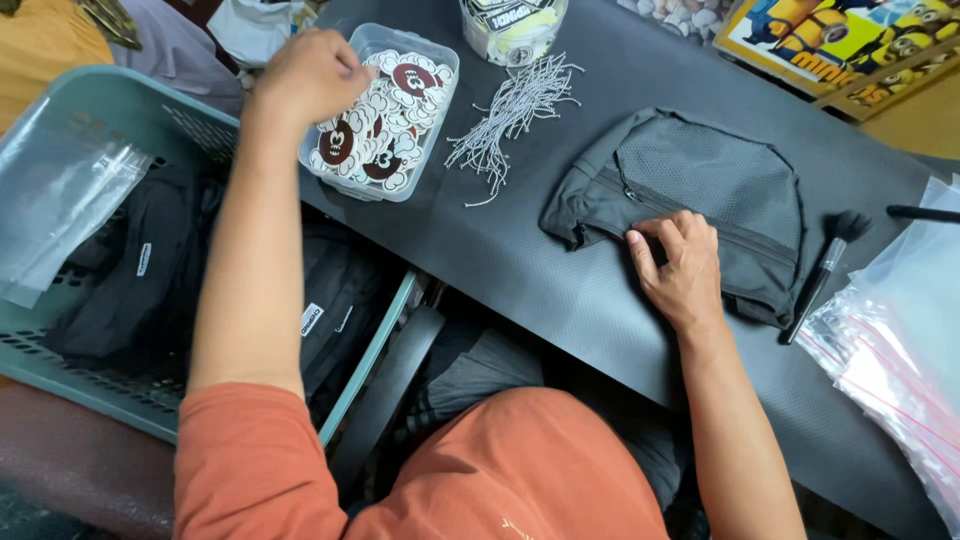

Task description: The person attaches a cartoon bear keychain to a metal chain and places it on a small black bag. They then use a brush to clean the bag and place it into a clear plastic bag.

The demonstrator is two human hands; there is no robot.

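Dark desk (560,290) — left hand (310,75) curls over the tub of round tags (385,115), seemingly pinching one. Right hand (680,270) presses the grey pouch (700,190) flat, fingers spread — a careless elbow might tip that tub.

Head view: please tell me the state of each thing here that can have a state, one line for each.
Grey pouch: lying flat on the table, zipper looks closed.
Clear box of tags: open, no lid, nearly full.
Bead chains: loose pile, unattached.
Brush: lying unused.
Green basket: holds dark bags.
Left hand: closed over the box.
Right hand: pressing the pouch.
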